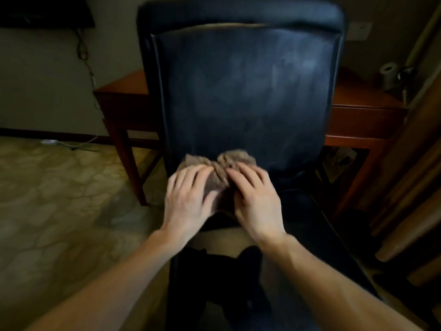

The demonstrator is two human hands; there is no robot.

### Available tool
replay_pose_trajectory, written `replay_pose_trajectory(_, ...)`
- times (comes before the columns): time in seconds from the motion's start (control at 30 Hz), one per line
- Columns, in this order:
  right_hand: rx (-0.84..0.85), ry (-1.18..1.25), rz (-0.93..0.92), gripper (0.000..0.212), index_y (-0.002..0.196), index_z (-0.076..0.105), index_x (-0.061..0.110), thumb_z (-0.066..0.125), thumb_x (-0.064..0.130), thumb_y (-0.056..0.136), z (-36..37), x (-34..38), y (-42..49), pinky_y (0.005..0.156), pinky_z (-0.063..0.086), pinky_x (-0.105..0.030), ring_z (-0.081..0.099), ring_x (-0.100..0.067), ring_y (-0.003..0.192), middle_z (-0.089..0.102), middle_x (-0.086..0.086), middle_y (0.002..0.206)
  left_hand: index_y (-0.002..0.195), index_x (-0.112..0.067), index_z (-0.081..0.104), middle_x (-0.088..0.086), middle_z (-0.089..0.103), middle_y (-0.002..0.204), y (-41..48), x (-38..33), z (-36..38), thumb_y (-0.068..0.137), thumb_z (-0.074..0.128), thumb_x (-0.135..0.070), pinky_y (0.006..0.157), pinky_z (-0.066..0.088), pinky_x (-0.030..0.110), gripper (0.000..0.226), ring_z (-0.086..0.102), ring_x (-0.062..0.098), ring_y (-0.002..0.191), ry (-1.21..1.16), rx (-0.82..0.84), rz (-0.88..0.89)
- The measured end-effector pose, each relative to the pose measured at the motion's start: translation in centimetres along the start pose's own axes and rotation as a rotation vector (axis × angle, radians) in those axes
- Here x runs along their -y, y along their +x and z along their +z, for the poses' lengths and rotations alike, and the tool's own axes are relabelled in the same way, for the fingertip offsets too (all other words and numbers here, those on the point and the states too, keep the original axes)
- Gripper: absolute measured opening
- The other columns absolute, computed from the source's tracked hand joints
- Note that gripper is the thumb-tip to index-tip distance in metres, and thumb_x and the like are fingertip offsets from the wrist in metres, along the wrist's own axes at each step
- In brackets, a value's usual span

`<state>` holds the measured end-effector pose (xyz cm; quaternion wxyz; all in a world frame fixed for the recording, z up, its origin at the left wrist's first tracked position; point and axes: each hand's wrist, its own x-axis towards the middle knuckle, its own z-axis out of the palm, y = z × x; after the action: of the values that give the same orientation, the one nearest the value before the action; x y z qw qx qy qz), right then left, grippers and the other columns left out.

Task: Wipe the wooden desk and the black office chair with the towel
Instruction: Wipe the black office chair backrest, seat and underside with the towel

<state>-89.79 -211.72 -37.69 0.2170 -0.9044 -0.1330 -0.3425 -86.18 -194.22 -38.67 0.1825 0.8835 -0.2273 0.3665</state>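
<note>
The black office chair [243, 87] fills the middle of the view, its backrest facing me with dull wipe streaks across it. A bunched brown towel [220, 163] lies against the lower part of the backrest. My left hand [188, 199] and my right hand [255, 199] press on the towel side by side, fingers spread and fairly straight over the cloth. The wooden desk [353, 96] stands behind the chair, showing on both sides of the backrest.
A paper roll [389, 70] and a small dark object sit on the desk's right end. A cable [83, 51] hangs down the wall at the left from a dark screen. Patterned carpet [59, 199] covers the floor at the left; wooden furniture stands close at the right.
</note>
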Motion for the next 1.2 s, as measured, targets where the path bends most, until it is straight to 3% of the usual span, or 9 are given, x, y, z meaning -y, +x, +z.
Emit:
replay_pose_trajectory(0.13,-0.181,-0.022,-0.180,0.050,0.138,0.065,0.012,0.066,0.010,0.088,2.5,2.0,8.0,0.109,0.044,-0.054,0.050,-0.041,0.136,0.057,-0.014,0.147,0.138,-0.006,0.057,0.014,0.059,0.140,5.4,4.3,-0.9,0.089,0.063,-0.022,0.113,0.039,0.048,0.051,0.053,0.034,0.131,0.026,-0.229,-0.027)
replay_pose_trajectory(0.23,-0.243,-0.120,-0.263,0.046,0.144,0.060,0.016,0.064,0.021,0.098,4.4,1.7,12.7,0.119,0.030,-0.059,0.043,-0.038,0.145,0.051,-0.012,0.154,0.145,-0.006,0.051,0.014,0.051,0.151,9.6,7.1,0.1,0.093,0.060,-0.019,0.123,0.028,0.050,0.055,0.043,0.031,0.145,0.084,-0.289,-0.003)
replay_pose_trajectory(0.37,-0.173,-0.162,-0.233,0.055,0.154,0.046,0.017,0.046,0.028,0.100,8.2,-2.1,17.3,0.124,0.013,-0.064,0.029,-0.035,0.154,0.038,-0.012,0.163,0.148,-0.011,0.051,0.013,0.041,0.160,13.7,10.6,3.5,0.099,0.055,-0.030,0.127,0.017,0.051,0.053,0.032,0.032,0.152,0.219,-0.308,0.057)
replay_pose_trajectory(0.47,-0.262,-0.143,-0.202,0.055,0.149,0.052,0.011,0.053,0.026,0.096,11.8,-4.2,17.3,0.122,0.016,-0.067,0.032,-0.038,0.152,0.043,-0.017,0.159,0.142,-0.011,0.059,0.013,0.049,0.154,13.9,11.8,6.2,0.099,0.054,-0.037,0.124,0.022,0.057,0.051,0.041,0.034,0.147,0.249,-0.376,0.119)
replay_pose_trajectory(0.6,-0.399,-0.133,-0.223,0.047,0.143,0.051,0.012,0.045,0.034,0.101,15.3,-6.3,14.4,0.123,0.018,-0.062,0.036,-0.039,0.147,0.050,-0.020,0.151,0.134,-0.011,0.065,0.013,0.057,0.148,11.7,11.9,9.7,0.098,0.052,-0.038,0.125,0.022,0.053,0.047,0.047,0.032,0.142,0.208,-0.418,0.171)
replay_pose_trajectory(0.77,-0.291,-0.154,-0.366,0.049,0.144,0.044,0.012,0.044,0.038,0.103,17.6,-9.1,10.6,0.126,0.005,-0.057,0.027,-0.041,0.149,0.042,-0.021,0.155,0.140,-0.015,0.055,0.013,0.051,0.153,6.0,12.1,14.0,0.096,0.061,-0.032,0.125,0.020,0.051,0.047,0.038,0.029,0.147,0.206,-0.450,0.160)
replay_pose_trajectory(0.97,-0.135,-0.270,-0.572,0.047,0.143,0.044,0.014,0.052,0.029,0.100,20.7,-12.9,6.5,0.127,-0.006,-0.051,0.019,-0.032,0.149,0.034,-0.013,0.153,0.149,-0.016,0.033,0.008,0.020,0.162,-0.6,14.6,18.6,0.096,0.063,-0.031,0.128,0.002,0.048,0.063,0.011,0.024,0.156,0.355,-0.293,0.253)
replay_pose_trajectory(1.07,-0.024,-0.290,-0.628,0.046,0.141,0.046,0.013,0.051,0.028,0.098,22.1,-14.7,4.5,0.128,-0.004,-0.049,0.033,-0.033,0.142,0.040,-0.011,0.150,0.146,-0.014,0.038,0.011,0.029,0.159,-3.4,15.0,21.0,0.090,0.068,-0.027,0.126,0.005,0.046,0.064,0.013,0.023,0.155,0.340,-0.200,0.273)
replay_pose_trajectory(1.2,0.091,-0.206,-0.550,0.048,0.141,0.049,0.008,0.052,0.023,0.096,23.0,-14.7,2.8,0.130,-0.001,-0.044,0.037,-0.029,0.143,0.058,-0.015,0.146,0.136,-0.010,0.049,0.010,0.039,0.154,-4.2,15.1,21.5,0.089,0.063,-0.018,0.127,0.006,0.039,0.050,0.024,0.022,0.150,0.239,-0.107,0.273)
